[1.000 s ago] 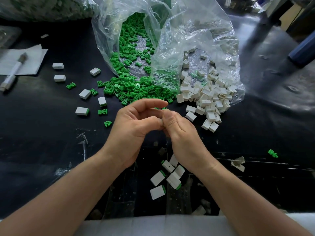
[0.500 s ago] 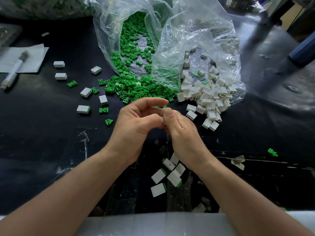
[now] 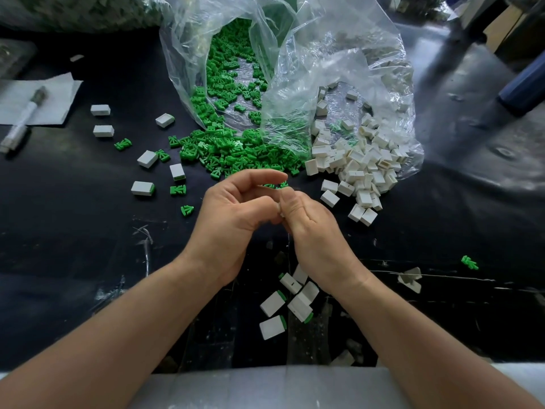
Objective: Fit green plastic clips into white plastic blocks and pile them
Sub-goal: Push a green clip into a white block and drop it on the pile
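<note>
Both hands hover over the black surface (image 3: 73,246), just this side of the clear bag (image 3: 295,69). Left hand (image 3: 233,219) and right hand (image 3: 312,231) meet at the fingertips, each grip narrow, pinching one white block (image 3: 279,209) between them. It's mostly hidden, so whether a clip sits in it I cannot tell. From the bag's mouth spill two heaps, green clips (image 3: 236,152) and white blocks (image 3: 354,166), too many to count. Left of the bag: six loose blocks (image 3: 142,188), four stray clips (image 3: 177,189). Well this side of the bag, under the right wrist: six fitted blocks (image 3: 272,327), four showing green ends. One lone clip (image 3: 469,262) lies off the bag's near right.
</note>
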A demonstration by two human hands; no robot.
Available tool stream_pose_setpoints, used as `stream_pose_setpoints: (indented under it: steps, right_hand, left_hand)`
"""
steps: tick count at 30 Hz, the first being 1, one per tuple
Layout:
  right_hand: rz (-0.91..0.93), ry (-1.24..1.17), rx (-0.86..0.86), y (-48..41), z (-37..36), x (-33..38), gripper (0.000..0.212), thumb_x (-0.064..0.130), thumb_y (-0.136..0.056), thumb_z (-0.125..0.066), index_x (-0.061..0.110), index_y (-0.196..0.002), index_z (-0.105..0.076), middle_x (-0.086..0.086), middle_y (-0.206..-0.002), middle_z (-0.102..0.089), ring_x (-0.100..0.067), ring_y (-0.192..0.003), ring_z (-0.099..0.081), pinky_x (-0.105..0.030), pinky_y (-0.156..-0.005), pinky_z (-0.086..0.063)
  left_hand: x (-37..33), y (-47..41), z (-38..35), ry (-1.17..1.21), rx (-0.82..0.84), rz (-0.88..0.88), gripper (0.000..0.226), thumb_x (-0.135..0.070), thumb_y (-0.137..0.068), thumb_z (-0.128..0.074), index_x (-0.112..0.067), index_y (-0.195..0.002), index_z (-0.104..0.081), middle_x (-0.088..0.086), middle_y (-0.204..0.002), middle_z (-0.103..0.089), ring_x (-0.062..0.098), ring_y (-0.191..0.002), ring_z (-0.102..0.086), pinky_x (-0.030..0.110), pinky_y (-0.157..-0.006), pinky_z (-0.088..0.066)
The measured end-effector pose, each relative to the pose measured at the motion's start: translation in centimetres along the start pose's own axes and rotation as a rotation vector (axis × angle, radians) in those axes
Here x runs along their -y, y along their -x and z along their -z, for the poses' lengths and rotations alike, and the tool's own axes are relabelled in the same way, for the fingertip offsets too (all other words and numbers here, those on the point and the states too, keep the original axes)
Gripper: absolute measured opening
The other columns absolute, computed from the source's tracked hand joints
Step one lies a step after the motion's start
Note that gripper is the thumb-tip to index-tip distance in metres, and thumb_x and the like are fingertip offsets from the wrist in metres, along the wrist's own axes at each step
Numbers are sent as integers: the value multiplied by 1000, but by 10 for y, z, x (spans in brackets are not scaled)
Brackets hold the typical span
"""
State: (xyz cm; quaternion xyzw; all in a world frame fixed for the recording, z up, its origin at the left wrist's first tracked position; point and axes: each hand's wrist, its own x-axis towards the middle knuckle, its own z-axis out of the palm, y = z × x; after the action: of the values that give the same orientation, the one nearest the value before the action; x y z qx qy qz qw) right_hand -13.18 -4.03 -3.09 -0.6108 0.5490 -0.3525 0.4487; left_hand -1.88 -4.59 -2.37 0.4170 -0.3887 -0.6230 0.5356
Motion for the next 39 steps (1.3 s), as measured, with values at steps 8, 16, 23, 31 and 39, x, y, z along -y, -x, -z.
stream_pose_setpoints:
  steps: [8,16,23,31,39]
  right_hand:
    - [-39,1,5,-1,0,-2,40,38,-99,-30,22,-97,-65,-1,-100,-67,-19,-102,-59,-46,-94,-44]
    - [-27,-33,39,-2,1,-2,43,41,-99,-29,22,-98,-68,13,-85,-64,-1,-84,-58,-30,-82,-47]
    - [-128,-257,159,-4,10,4,55,51,-93,-26,23,-67,-65,6,-58,-48,-3,-52,-39,-12,-49,-33]
    - [-131,-268,197,-3,13,5,45,41,-97,-31,27,-70,-64,10,-52,-48,1,-45,-40,-9,-45,-33]
    - [-40,-234,201,0,7,3,37,31,-100,-25,23,-89,-59,29,-52,-54,14,-52,-50,-2,-51,-36]
  left_hand:
    - [-1,0,-2,21,-26,20,37,24,-76,-45,-6,-83,-64,6,-62,-65,26,-67,-55,26,-63,-54]
    - [-4,1,-2,62,-4,43,34,23,-76,-46,-5,-86,-63,6,-60,-64,21,-59,-56,25,-53,-53]
    - [-7,0,2,75,34,41,31,18,-71,-56,-5,-92,-61,7,-62,-66,20,-47,-56,24,-47,-50]
    - [-3,0,1,-24,36,-2,34,10,-65,-62,-9,-93,-64,11,-68,-65,27,-56,-50,31,-55,-49]
    - [-3,0,0,-4,15,-28,35,24,-72,-53,-5,-87,-63,9,-63,-66,19,-49,-58,23,-49,-49]
